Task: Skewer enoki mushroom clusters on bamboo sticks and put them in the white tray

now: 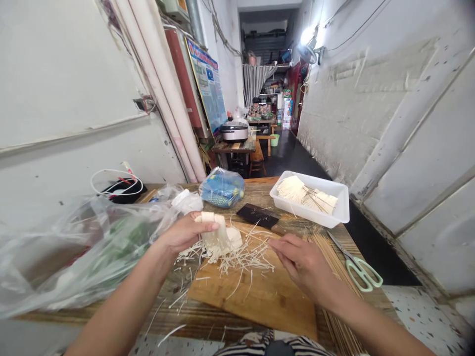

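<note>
My left hand (185,230) is closed around a pale bundle of enoki mushrooms (218,240), its thumb pressed across the top, just above the cutting board. Loose enoki strands (256,254) lie scattered under and beside it on the wooden cutting board (260,301). Over the board's right side, my right hand (302,259) has its fingers pinched together; whatever thin thing they may hold is too small to make out. Bamboo skewers (334,301) lie partly under my right forearm. A dark cleaver blade (256,215) rests behind the board.
A white plastic tub (343,215) with skewered enoki bundles stands at the back right. Green-handled scissors (361,274) lie on the right. Clear plastic bags (96,252) with greens cover the left, and a blue wrapped package (222,188) sits behind. Farther back, a person (255,108) sits at a table.
</note>
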Action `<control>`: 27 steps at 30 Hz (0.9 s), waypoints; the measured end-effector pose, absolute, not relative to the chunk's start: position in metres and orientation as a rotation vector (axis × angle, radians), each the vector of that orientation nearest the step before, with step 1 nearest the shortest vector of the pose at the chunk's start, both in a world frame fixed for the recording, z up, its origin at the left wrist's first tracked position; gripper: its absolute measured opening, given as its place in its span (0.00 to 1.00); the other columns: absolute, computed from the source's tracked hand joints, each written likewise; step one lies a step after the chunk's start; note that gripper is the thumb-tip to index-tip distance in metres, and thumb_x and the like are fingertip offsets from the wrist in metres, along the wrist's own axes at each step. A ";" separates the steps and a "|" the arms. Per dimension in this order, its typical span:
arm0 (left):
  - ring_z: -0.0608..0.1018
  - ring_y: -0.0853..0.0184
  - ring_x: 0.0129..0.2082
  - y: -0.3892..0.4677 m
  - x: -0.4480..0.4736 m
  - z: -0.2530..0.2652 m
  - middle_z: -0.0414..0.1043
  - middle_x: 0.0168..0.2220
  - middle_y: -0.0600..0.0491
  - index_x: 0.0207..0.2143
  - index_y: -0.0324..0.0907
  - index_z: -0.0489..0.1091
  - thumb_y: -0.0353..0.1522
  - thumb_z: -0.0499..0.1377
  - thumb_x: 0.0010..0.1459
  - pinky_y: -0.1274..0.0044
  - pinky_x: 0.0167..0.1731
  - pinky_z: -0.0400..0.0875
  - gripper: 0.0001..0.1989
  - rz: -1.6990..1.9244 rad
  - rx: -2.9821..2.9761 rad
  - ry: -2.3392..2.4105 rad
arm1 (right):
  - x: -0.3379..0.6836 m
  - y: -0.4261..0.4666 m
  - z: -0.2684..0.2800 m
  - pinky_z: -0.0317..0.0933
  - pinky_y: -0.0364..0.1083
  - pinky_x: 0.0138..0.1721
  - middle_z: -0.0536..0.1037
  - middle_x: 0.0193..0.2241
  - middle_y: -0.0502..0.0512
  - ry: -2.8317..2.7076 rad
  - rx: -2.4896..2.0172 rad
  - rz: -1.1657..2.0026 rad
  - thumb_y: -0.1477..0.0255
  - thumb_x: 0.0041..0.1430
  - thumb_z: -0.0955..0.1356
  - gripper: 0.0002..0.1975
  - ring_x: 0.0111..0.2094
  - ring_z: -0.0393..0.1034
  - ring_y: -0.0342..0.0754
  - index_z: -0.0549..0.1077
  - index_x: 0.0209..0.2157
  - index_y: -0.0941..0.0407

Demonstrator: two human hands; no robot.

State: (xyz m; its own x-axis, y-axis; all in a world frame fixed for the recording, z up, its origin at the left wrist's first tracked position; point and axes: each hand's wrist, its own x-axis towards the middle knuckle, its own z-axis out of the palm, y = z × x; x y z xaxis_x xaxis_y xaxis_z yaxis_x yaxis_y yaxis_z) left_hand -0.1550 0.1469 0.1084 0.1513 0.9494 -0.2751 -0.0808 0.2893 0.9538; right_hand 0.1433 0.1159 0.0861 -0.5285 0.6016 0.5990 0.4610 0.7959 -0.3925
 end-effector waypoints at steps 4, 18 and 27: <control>0.78 0.64 0.28 0.147 -0.152 0.113 0.80 0.28 0.48 0.29 0.36 0.78 0.33 0.72 0.34 0.75 0.32 0.73 0.16 0.932 0.991 1.161 | 0.144 0.117 0.084 0.60 0.42 0.29 0.74 0.30 0.54 -2.223 -0.780 0.236 0.80 0.62 0.60 0.13 0.29 0.68 0.44 0.74 0.42 0.57; 0.77 0.66 0.27 0.148 -0.146 0.114 0.80 0.28 0.49 0.27 0.37 0.79 0.33 0.72 0.34 0.78 0.31 0.70 0.14 0.843 1.054 1.158 | 0.150 0.118 0.087 0.61 0.42 0.30 0.74 0.29 0.53 -2.246 -0.786 0.280 0.79 0.62 0.61 0.13 0.29 0.69 0.43 0.75 0.42 0.56; 0.76 0.68 0.25 0.148 -0.134 0.116 0.79 0.26 0.50 0.26 0.35 0.78 0.33 0.72 0.32 0.78 0.30 0.68 0.15 0.805 1.070 1.196 | 0.150 0.125 0.081 0.59 0.41 0.30 0.73 0.27 0.52 -2.227 -0.819 0.350 0.77 0.63 0.62 0.11 0.29 0.68 0.43 0.76 0.39 0.54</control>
State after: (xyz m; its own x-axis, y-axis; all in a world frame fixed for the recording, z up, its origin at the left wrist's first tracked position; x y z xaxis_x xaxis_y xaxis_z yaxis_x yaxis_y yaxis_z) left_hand -0.1343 0.1480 0.1159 0.2114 0.9226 -0.3227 0.0481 0.3200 0.9462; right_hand 0.1502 0.1252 0.0814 -0.5343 0.6494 0.5411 0.4519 0.7604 -0.4665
